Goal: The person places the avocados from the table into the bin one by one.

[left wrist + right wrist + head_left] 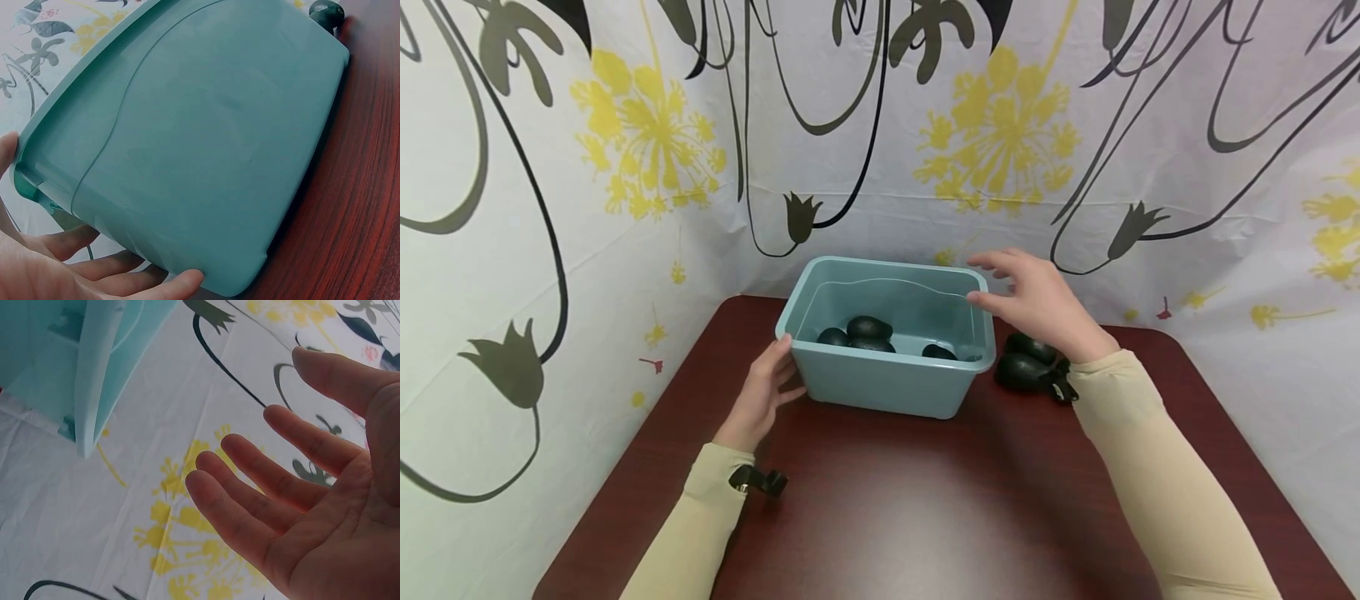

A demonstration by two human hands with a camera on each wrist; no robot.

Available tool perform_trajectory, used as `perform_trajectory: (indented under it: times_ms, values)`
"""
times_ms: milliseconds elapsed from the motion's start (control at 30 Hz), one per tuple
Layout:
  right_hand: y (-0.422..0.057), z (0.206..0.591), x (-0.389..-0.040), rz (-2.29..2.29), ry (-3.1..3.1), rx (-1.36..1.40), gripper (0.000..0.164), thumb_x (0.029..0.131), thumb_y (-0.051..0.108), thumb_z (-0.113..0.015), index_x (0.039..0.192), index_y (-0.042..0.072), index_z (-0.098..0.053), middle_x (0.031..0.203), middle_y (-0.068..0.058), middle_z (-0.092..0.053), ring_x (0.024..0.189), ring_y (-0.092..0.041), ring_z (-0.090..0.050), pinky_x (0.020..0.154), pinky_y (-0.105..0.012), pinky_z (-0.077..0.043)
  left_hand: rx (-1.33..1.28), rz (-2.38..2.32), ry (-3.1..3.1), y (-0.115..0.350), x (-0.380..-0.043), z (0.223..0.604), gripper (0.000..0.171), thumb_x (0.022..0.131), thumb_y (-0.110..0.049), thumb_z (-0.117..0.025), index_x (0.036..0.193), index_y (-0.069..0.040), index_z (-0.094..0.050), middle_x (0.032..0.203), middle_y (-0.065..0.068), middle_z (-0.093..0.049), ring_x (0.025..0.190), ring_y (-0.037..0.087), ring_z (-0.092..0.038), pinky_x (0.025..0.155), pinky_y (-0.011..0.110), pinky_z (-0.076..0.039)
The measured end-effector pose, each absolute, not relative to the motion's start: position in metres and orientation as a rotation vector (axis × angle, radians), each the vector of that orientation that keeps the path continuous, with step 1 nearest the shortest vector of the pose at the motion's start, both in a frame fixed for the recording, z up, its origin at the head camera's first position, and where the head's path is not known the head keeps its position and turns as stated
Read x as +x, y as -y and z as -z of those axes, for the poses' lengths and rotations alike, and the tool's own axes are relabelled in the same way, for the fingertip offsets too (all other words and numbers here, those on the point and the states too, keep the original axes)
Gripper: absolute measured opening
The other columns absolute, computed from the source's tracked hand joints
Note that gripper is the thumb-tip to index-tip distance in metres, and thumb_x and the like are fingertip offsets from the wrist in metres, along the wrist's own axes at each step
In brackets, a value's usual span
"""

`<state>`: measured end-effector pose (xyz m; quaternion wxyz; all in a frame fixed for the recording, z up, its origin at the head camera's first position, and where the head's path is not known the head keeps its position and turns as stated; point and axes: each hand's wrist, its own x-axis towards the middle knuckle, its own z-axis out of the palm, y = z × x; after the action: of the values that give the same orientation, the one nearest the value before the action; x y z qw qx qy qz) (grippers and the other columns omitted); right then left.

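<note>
All the fingers (244,506) of the right hand (1033,300) stand parted and hold nothing, pointing toward nine o'clock in the head view, over the right end of the blue bin (880,379); the right wrist view shows them apart from its rim. The left hand (763,392) is at the bin's eight o'clock corner, thumb by the rim, other fingers resting loosely against the wall.

From the right fingertips, two loose avocados (1018,372) lie toward five o'clock, lower, on the surface (887,492) just outside the bin's three o'clock end. The right hand is clearly nearer; the left has the whole bin between. The nearer avocado's long axis seems to run nine to three; the other is too covered to tell.

Farther left, inside the bin, whose length also runs roughly nine to three, three avocados (870,325) cluster toward nine o'clock and one (938,352) shows toward four.
</note>
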<state>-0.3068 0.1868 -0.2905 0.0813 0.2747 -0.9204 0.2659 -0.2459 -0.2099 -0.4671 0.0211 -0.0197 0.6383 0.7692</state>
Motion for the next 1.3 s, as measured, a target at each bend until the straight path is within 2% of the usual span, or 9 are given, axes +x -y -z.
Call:
perform_trajectory:
  times_ms: [267, 433, 633, 1000, 1300]
  values:
    - [-0.214, 0.295, -0.299, -0.873, 2.703, 0.736, 0.050, 0.093, 0.047, -0.071, 0.139, 0.031, -0.059, 0.137, 0.004, -0.055, 0.122, -0.027, -0.055, 0.096, -0.050, -0.050, -0.053, -2.382, -1.983, 0.209, -0.245, 0.467, 0.070, 0.097, -0.060, -0.054, 0.156, -0.030, -0.034, 0.157, 0.004, -0.035, 0.142, 0.028, -0.037, 0.103, 0.067, -0.036]
    - [-0.230, 0.300, -0.293, -0.898, 2.685, 0.694, 0.050, 0.093, 0.042, -0.073, 0.140, 0.030, -0.059, 0.135, 0.001, -0.056, 0.121, -0.029, -0.056, 0.096, -0.053, -0.049, -0.056, -2.379, -1.983, 0.209, -0.246, 0.466, 0.069, 0.097, -0.060, -0.054, 0.156, -0.029, -0.035, 0.157, 0.005, -0.036, 0.142, 0.029, -0.038, 0.103, 0.067, -0.037]
    - [-0.243, 0.307, -0.290, -0.918, 2.704, 0.638, 0.053, 0.092, 0.046, -0.071, 0.141, 0.029, -0.058, 0.136, -0.002, -0.056, 0.121, -0.028, -0.055, 0.097, -0.055, -0.048, -0.054, -2.383, -1.983, 0.209, -0.246, 0.466, 0.068, 0.098, -0.058, -0.054, 0.156, -0.030, -0.034, 0.157, 0.004, -0.036, 0.142, 0.029, -0.037, 0.103, 0.067, -0.036]
    - [-0.266, 0.322, -0.286, -0.931, 2.714, 0.556, 0.055, 0.093, 0.049, -0.069, 0.142, 0.028, -0.057, 0.143, -0.003, -0.053, 0.124, -0.030, -0.053, 0.095, -0.056, -0.048, -0.048, -2.392, -1.966, 0.209, -0.246, 0.466, 0.068, 0.098, -0.059, -0.054, 0.156, -0.030, -0.034, 0.157, 0.004, -0.036, 0.142, 0.028, -0.037, 0.103, 0.068, -0.036]
    - [-0.283, 0.337, -0.285, -0.885, 2.746, 0.482, 0.054, 0.094, 0.049, -0.068, 0.141, 0.024, -0.058, 0.138, -0.012, -0.055, 0.116, -0.039, -0.060, 0.089, -0.061, -0.048, -0.063, -2.392, -1.967, 0.208, -0.245, 0.466, 0.069, 0.098, -0.058, -0.054, 0.156, -0.028, -0.034, 0.157, 0.005, -0.036, 0.142, 0.028, -0.037, 0.104, 0.067, -0.035]
